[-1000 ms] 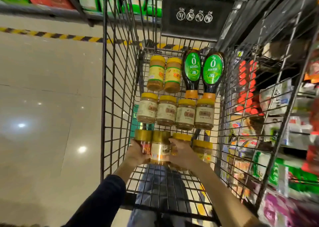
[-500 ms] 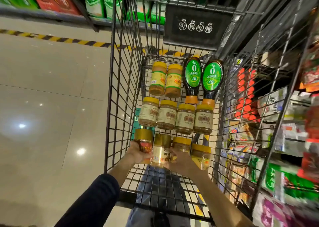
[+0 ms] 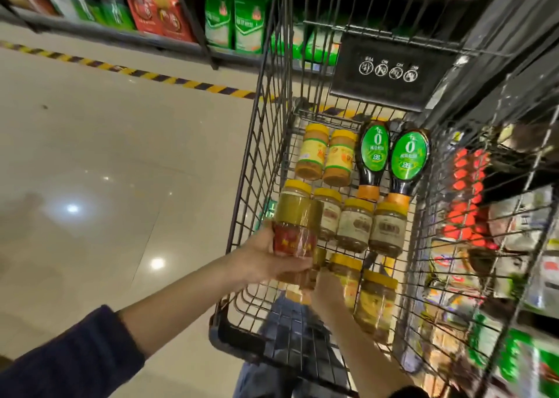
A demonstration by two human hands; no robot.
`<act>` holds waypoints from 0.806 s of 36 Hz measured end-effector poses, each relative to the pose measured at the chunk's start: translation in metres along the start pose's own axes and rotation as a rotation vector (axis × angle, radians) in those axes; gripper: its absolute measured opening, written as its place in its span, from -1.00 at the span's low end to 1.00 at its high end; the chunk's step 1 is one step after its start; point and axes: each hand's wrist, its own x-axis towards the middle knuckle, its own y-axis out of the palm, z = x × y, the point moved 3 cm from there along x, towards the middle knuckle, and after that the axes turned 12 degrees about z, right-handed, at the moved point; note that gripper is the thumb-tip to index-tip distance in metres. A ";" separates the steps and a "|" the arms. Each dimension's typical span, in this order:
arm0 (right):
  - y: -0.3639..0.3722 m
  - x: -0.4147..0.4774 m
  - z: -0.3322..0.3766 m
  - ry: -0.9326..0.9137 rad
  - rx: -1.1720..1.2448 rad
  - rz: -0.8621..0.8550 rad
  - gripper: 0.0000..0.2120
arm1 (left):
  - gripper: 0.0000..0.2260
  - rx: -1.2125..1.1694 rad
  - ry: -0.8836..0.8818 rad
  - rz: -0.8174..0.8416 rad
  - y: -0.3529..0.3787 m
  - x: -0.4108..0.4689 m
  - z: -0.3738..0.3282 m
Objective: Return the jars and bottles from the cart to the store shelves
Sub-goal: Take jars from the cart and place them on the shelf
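Note:
My left hand [image 3: 266, 257] grips a gold-lidded jar with a red label [image 3: 295, 229], raised above the floor of the black wire cart [image 3: 257, 161]. Below it, my right hand [image 3: 328, 291] closes on another gold-lidded jar [image 3: 305, 276], mostly hidden and blurred. Two yellow-lidded jars [image 3: 363, 294] lie beside that hand. A row of pale-labelled jars [image 3: 355, 226] lies in the middle of the cart. Two peanut-butter-coloured jars [image 3: 325, 157] and two dark bottles with green labels [image 3: 391, 157] lie at the far end.
Shelves with packaged goods [image 3: 514, 246] run close along the cart's right side. Across the shiny tiled aisle [image 3: 106, 170], a low shelf holds green and red packets [image 3: 230, 22] behind a yellow-black floor stripe [image 3: 157, 75].
My left hand has lifted the red-labelled jar up off the cart floor. My right hand stays low on the neighbouring jar. The view has tilted and moved nearer.

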 end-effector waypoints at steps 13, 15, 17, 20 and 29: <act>0.035 0.029 0.008 -0.007 0.509 0.158 -0.46 | -0.44 -0.050 0.023 -0.047 -0.019 -0.022 0.005; 0.040 0.040 0.004 0.021 0.524 0.163 -0.44 | -0.45 -0.055 0.032 -0.044 -0.020 -0.025 0.006; 0.042 0.049 -0.001 0.095 0.531 0.134 -0.36 | -0.50 -0.063 0.053 -0.040 -0.020 -0.028 0.006; 0.037 0.046 0.002 0.097 0.604 0.101 -0.54 | -0.52 -0.069 0.046 -0.055 -0.020 -0.032 0.007; -0.007 -0.009 0.020 0.004 0.888 0.134 -0.83 | -0.61 -0.039 0.068 -0.064 -0.013 -0.050 -0.010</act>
